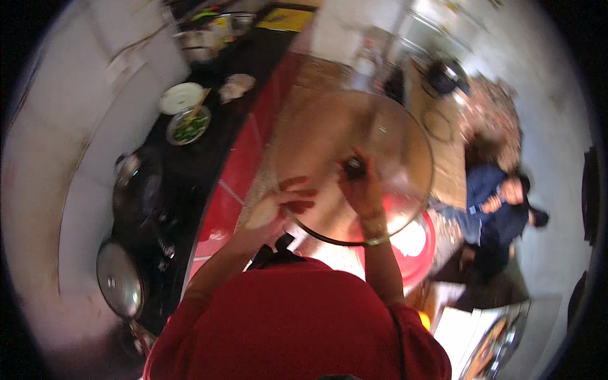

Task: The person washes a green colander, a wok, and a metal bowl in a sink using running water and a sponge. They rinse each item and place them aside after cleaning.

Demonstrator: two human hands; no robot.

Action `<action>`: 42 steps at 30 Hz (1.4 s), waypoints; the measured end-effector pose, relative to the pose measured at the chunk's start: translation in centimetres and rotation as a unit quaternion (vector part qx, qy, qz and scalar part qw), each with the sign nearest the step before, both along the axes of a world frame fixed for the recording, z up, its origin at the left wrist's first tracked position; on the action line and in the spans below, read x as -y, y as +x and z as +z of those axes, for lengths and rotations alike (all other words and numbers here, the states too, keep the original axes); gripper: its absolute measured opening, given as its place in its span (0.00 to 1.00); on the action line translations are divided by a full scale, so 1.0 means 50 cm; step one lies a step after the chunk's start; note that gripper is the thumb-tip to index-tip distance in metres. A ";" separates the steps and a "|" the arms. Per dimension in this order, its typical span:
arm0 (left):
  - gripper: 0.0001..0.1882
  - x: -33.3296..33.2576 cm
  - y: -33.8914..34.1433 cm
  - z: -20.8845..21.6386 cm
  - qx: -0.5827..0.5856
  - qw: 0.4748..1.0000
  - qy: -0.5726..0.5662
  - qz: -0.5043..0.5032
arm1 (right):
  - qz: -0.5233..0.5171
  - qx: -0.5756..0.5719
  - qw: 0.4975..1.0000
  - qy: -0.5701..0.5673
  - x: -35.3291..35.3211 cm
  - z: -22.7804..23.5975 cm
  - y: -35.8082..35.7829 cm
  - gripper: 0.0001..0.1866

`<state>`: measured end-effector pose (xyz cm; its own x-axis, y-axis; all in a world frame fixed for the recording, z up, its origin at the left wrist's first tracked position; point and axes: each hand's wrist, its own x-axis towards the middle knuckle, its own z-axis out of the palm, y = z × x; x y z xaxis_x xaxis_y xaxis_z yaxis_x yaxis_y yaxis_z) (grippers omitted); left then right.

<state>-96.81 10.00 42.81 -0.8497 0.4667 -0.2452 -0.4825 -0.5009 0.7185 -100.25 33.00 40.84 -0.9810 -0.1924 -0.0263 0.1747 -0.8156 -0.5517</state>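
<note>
A large round clear glass lid (323, 142) with a dark knob at its middle is held up in front of me. My right hand (366, 190) shows through the glass, its fingers closed around the knob. The lid's rim crosses in front of my right wrist. My left hand (285, 201) is at the lid's near left edge, fingers apart and partly seen through the glass. Whether it presses on the rim, I cannot tell. Below the lid on the right is a red round basin (423, 263) with something white and bright in it.
On the black counter (190, 174) at left stand a wok (136, 183), a lidded pan (120, 282), a bowl of chopped greens (189, 126) and a white plate (182, 98). A person in dark clothes (494, 209) sits at right. Behind the lid, a cardboard sheet (446, 158) lies near a black pot (446, 77).
</note>
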 end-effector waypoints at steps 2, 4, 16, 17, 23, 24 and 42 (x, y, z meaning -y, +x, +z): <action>0.23 0.006 0.000 -0.004 -0.005 0.999 0.021 -0.025 | -0.052 0.044 0.997 0.027 0.013 0.005 -0.007 0.15; 0.24 0.014 0.008 -0.002 0.007 0.999 0.020 -0.034 | 0.001 0.047 0.999 -0.009 0.009 -0.015 -0.030 0.14; 0.26 0.508 0.278 -0.392 0.231 0.850 0.265 0.393 | 0.083 0.119 0.982 0.117 0.129 -0.079 -0.122 0.14; 0.27 0.523 0.277 -0.322 0.187 0.857 0.274 0.394 | 0.097 0.134 0.977 0.135 0.140 -0.088 -0.134 0.13; 0.17 0.634 0.191 -0.196 0.170 0.880 0.152 0.416 | 0.137 0.049 0.945 0.293 0.350 -0.051 -0.178 0.11; 0.14 0.651 0.180 -0.203 0.166 0.890 0.148 0.398 | 0.125 0.036 0.941 0.312 0.382 -0.053 -0.189 0.10; 0.08 0.707 0.164 -0.233 0.164 0.874 -0.007 0.457 | 0.058 -0.460 0.515 0.721 1.022 0.027 -0.258 0.10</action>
